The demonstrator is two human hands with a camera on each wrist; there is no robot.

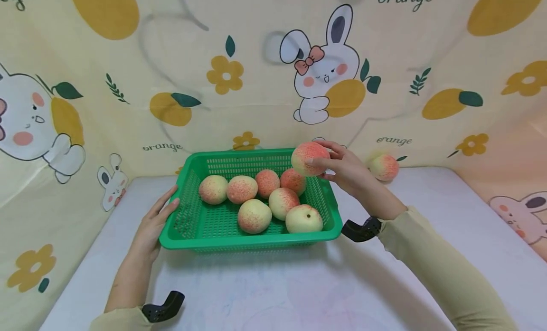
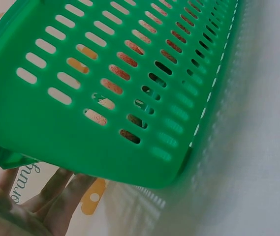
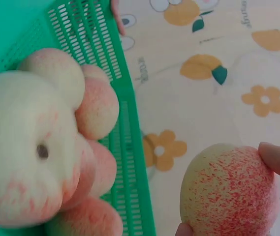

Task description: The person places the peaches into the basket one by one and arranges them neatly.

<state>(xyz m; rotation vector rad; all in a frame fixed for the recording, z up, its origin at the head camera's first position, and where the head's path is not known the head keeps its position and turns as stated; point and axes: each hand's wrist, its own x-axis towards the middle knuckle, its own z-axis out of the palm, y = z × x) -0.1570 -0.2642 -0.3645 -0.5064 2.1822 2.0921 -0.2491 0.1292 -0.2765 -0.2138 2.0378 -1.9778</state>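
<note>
A green plastic basket (image 1: 252,243) with slotted walls holds several yellow-and-red peaches (image 1: 254,216). At its left end, my left hand (image 1: 149,226) holds the rim, with the fingertips at the edge. The left wrist view shows those fingers (image 2: 56,199) against the slotted basket wall (image 2: 80,152), partly hidden by it. My right hand (image 1: 348,169) grips a peach (image 1: 308,158) between thumb and fingers, over the basket's back right corner. In the right wrist view this peach (image 3: 228,191) appears beside the basket rim (image 3: 142,196), apart from the other peaches (image 3: 26,147).
Another peach (image 1: 384,167) lies on the white table (image 1: 265,288) at the back right, behind my right forearm. A cream cloth backdrop (image 1: 252,84) printed with rabbits and oranges rises behind the table. Black wrist devices (image 1: 361,229) sit on both arms.
</note>
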